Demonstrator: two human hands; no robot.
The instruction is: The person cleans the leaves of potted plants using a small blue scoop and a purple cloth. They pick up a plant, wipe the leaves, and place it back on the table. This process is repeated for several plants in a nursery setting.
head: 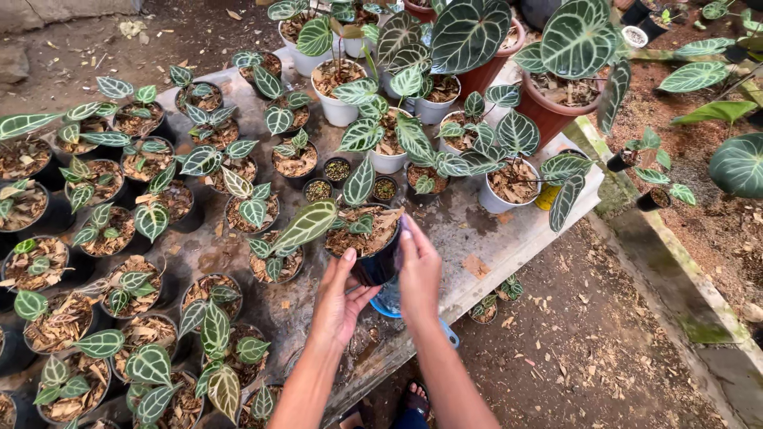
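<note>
**Two hands on one black pot, near edge of desk**

Both hands are on the same black pot. It holds a small plant with one long white-veined leaf leaning left, over dry bark mix. The pot sits at the near edge of the grey desk, about mid-scene.

Left hand: cupped under and against the pot's near-left side, fingers curled on the wall, gripping it. Right hand: pressed flat on the pot's right side, fingers pointing up past the rim, clamped on the wall.

A blue object shows just below the pot between the wrists; can't tell what it is.

Around it:
- Left half of the desk is packed with small black pots of the same veined plants, touching or nearly so.
- Far side has white pots with bigger plants, and a terracotta pot at far right.
- Three tiny pots stand in a row just beyond the held one.
- The dirt floor lies to the right, with a mossy concrete kerb running along it.
- A sandalled foot is at bottom centre.
</note>
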